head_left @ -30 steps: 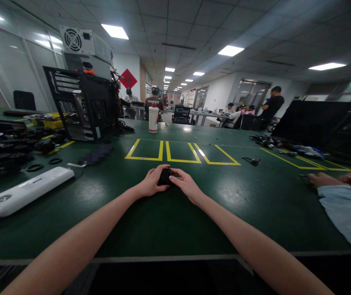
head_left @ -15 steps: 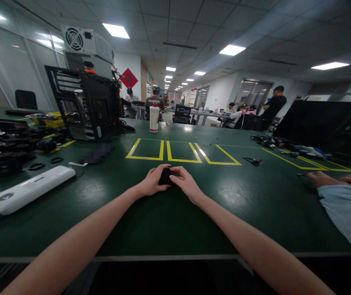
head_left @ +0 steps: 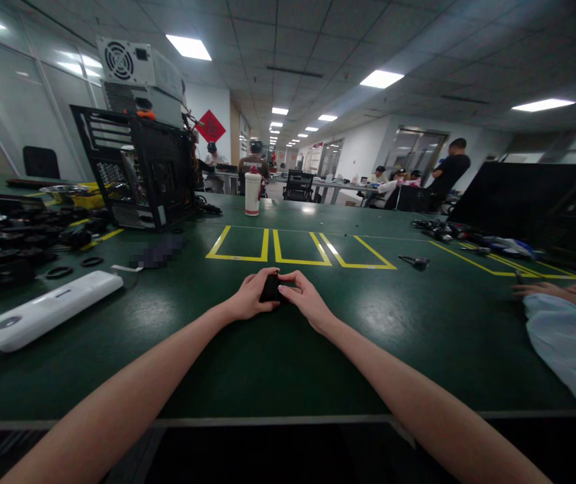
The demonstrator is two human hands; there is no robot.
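A small black box-shaped object [head_left: 270,288] is held between both hands, just above or on the green table; I cannot tell whether it touches the surface. My left hand [head_left: 253,294] grips it from the left, thumb at the near side and fingers over the far side. From the right, my right hand [head_left: 306,296] pinches at it with thumb and index finger near its upper edge. What kind of object it is stays unclear, as the fingers cover much of it.
Yellow tape outlines [head_left: 302,264] lie beyond my hands. A white power strip [head_left: 56,308] and an open computer case [head_left: 139,171] are left, a white cup [head_left: 252,195] behind. A short cable [head_left: 413,261] lies right, near a co-worker's sleeve [head_left: 564,336].
My hands and the black object stay nearly in place. At the right, the co-worker's hands have shifted slightly, and a dark thin item now stands up from them.
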